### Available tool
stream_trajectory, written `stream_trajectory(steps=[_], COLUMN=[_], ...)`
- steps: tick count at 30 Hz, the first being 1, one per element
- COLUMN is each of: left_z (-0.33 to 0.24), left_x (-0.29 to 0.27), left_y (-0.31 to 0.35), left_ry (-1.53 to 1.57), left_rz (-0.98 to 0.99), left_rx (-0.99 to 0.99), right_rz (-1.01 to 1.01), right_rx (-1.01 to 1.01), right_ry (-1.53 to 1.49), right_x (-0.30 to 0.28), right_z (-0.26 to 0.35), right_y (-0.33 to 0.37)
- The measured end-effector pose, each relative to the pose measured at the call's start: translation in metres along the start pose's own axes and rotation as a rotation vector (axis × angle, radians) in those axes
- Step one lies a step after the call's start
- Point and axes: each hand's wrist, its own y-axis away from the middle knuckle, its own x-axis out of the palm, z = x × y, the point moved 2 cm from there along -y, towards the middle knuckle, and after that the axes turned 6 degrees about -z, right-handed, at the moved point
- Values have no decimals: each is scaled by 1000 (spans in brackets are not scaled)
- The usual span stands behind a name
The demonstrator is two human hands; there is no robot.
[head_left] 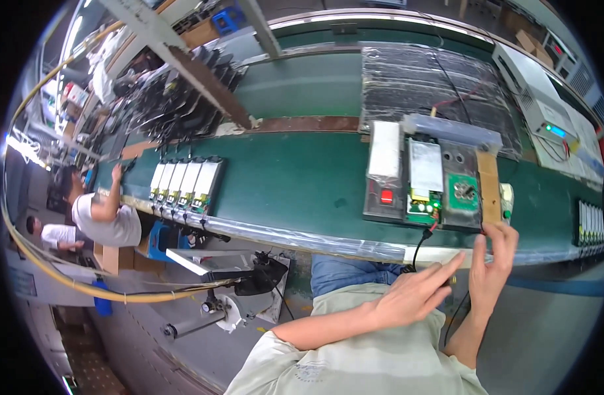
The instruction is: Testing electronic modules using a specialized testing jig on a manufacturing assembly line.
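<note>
My left hand reaches across in front of my body, below the bench edge, with its fingers stretched out and nothing visible in them. My right hand is raised at the front right corner of a test fixture, thumb and fingers apart; whether a fingertip touches it I cannot tell. A white-topped circuit board unit with lit green parts sits in the fixture. A black cable with a red-tipped plug runs from its front edge down behind my left hand. Beside the unit are a green board and a tan strip.
A row of white-topped units stands left on the green bench, another row far right. A bench power instrument is back right, black parts back left. A co-worker works left; a metal stand is below.
</note>
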Motion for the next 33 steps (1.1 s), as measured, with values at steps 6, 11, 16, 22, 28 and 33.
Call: stream_trajectory(steps=[6,11,16,22,28,33], left_z=[4,34,49,49,55,97], left_x=[-56,-84,-92,-96,-193,-360], left_y=[14,-14,-14,-15,18,105], left_ry=[-461,-410,-371,-391,-778,-1424], left_rz=[-803,-911,-892,-863,-955,-1270], left_rx=[381,197,246,265,320,-322], right_rz=[58,302,202,134,320,308], right_rx=[-231,-330,-392,-308,-159,-88], right_ry=[-145,-5,180,27,-255,-476], right_x=[18,93,118,112,6,-87], right_z=[55,94,98,102,76,-21], right_y=[-16,-32,-18,-11,-6,-38])
